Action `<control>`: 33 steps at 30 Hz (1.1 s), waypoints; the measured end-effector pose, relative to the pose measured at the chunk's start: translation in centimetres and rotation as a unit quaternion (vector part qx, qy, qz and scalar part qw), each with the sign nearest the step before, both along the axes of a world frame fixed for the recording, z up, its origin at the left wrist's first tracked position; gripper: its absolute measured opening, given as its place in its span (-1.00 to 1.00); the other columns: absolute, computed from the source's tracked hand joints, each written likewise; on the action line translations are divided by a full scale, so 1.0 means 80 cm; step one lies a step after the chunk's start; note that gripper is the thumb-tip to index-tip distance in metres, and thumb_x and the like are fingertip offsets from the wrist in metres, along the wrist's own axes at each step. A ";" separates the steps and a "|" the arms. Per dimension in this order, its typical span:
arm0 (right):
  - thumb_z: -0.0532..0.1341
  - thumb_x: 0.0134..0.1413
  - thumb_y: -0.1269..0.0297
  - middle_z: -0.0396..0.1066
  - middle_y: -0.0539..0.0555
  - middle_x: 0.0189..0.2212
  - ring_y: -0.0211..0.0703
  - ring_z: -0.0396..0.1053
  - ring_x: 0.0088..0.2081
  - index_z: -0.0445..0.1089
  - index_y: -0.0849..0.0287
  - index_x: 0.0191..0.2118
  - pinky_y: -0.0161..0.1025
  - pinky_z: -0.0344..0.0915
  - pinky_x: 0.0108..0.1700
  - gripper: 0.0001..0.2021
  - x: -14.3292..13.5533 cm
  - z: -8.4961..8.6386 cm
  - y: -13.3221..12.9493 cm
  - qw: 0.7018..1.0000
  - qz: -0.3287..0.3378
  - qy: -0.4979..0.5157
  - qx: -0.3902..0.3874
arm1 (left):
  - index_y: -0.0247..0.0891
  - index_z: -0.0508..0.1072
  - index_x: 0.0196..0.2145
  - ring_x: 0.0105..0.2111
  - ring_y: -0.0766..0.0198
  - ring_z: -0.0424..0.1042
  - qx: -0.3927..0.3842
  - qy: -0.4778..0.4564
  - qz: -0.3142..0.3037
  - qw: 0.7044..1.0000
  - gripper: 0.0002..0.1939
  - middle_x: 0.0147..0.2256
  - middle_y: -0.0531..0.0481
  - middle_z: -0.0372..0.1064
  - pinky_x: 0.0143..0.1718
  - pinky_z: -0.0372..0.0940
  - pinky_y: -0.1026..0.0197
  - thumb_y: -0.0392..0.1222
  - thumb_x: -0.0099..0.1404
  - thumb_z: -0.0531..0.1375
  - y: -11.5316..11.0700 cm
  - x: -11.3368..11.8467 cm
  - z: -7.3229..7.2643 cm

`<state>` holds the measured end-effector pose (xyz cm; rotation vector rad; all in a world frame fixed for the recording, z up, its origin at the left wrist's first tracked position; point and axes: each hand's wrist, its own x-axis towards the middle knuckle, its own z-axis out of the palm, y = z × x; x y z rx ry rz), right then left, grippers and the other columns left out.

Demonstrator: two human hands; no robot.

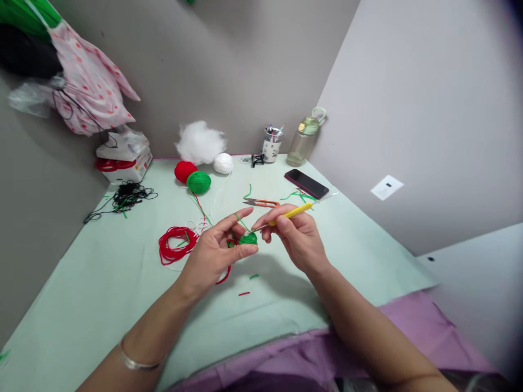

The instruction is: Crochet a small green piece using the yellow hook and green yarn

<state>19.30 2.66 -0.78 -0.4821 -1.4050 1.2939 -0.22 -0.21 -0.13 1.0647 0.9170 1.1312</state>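
Between the thumb and fingers of my left hand (218, 247) is a small green crochet piece (248, 239). A strand of green yarn runs from it up over my raised left index finger. My right hand (300, 237) grips a crochet hook (292, 214) by its yellow handle, and the hook's thin metal tip meets the top edge of the piece. Some red yarn shows behind and below my left hand. Just beyond my hands lie orange-handled thread snips (261, 203).
A red yarn coil (176, 246) lies left, near black tangled cord (131, 197). Behind are red (185, 171), green (199, 182) and white yarn balls (223, 163), fluffy stuffing (200, 142), a pen cup (271, 146), a bottle (302, 142) and a phone (306, 183). Yarn scraps (244, 294) lie in front.
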 end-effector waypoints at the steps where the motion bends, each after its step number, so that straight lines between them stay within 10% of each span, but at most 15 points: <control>1: 0.30 0.37 0.13 0.64 0.06 -0.29 -0.25 0.51 -0.39 0.60 0.10 -0.20 -0.27 0.48 -0.29 -0.81 0.000 0.001 0.000 1.000 0.003 0.000 -0.001 | -0.04 0.63 0.13 -0.32 0.36 0.33 0.000 0.007 0.001 1.000 -0.33 -0.33 0.13 0.32 -0.27 0.29 0.29 -0.26 0.03 0.55 0.000 0.000 0.001; 26: 0.17 0.47 0.28 0.63 0.15 -0.23 -0.10 0.58 -0.16 0.55 0.14 -0.09 -0.10 0.54 -0.09 -0.81 0.005 0.003 -0.008 0.938 -0.071 -0.183 0.287 | -0.15 0.50 0.27 -0.32 0.31 0.29 0.002 0.100 0.028 0.995 -0.19 -0.30 0.13 0.23 -0.23 0.30 0.19 -0.14 0.04 0.52 -0.003 0.003 0.000; 33: 0.16 0.47 0.27 0.64 0.12 -0.19 -0.16 0.56 -0.28 0.58 0.07 -0.04 -0.17 0.56 -0.24 -0.79 0.000 -0.001 -0.012 0.960 -0.102 -0.107 0.236 | -0.03 0.51 0.23 -0.23 0.34 0.39 0.069 0.024 0.070 0.995 -0.36 -0.17 0.09 0.38 -0.13 0.33 0.27 -0.19 0.20 0.47 -0.013 0.014 -0.003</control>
